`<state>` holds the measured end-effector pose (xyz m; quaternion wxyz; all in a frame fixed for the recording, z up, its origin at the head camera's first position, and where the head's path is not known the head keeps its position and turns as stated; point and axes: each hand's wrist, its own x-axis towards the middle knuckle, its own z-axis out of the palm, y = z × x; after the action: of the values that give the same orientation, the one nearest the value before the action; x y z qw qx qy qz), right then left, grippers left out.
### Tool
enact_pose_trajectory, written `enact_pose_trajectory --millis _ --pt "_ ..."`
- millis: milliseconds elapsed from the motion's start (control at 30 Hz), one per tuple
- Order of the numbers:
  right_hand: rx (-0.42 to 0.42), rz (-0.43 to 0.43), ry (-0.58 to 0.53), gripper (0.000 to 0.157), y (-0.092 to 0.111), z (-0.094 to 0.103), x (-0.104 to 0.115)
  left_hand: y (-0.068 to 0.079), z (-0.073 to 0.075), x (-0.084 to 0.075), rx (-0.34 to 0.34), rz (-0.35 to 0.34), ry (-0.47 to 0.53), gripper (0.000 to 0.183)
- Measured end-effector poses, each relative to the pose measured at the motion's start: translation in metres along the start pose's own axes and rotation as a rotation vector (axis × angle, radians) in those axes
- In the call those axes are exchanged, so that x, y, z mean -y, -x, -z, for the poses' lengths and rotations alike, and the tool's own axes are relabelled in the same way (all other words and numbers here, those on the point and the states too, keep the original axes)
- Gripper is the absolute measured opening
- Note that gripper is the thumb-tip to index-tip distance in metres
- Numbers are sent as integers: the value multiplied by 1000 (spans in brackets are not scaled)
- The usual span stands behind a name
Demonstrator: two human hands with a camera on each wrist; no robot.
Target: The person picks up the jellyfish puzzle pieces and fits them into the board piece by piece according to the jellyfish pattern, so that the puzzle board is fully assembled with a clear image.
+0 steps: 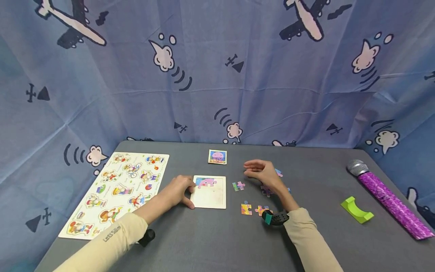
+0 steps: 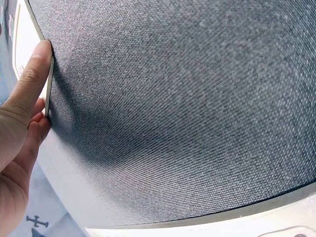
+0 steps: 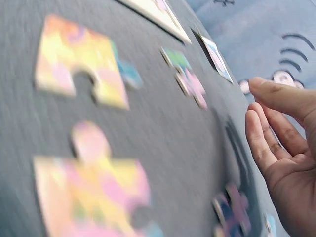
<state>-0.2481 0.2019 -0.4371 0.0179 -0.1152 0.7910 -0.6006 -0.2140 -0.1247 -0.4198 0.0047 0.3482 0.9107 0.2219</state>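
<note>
My left hand touches the left edge of a pale square puzzle board, thumb and fingers apart along that side. The left wrist view shows the thumb against the board's rim. Joined pink and blue puzzle pieces lie in the board's upper left corner. My right hand is above the table, right of the board; its fingers are extended and nothing shows between them. Near it lie a green and pink piece, a purple piece, a yellow piece and a yellow-pink piece.
Behind the board lies a small framed octopus picture. A large white board with cartoon figures fills the table's left side. On the right are a green curved block and a microphone with a glittery purple handle. A patterned blue curtain hangs behind.
</note>
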Motion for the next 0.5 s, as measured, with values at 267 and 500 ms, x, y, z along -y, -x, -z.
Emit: enact_pose_trajectory --millis 267,500 --pt "-45 27 93 39 11 49 -11 0 0 1 -8 -10 -16 44" --pt "-77 37 132 40 20 82 -14 1 1 -1 -8 7 -15 43"
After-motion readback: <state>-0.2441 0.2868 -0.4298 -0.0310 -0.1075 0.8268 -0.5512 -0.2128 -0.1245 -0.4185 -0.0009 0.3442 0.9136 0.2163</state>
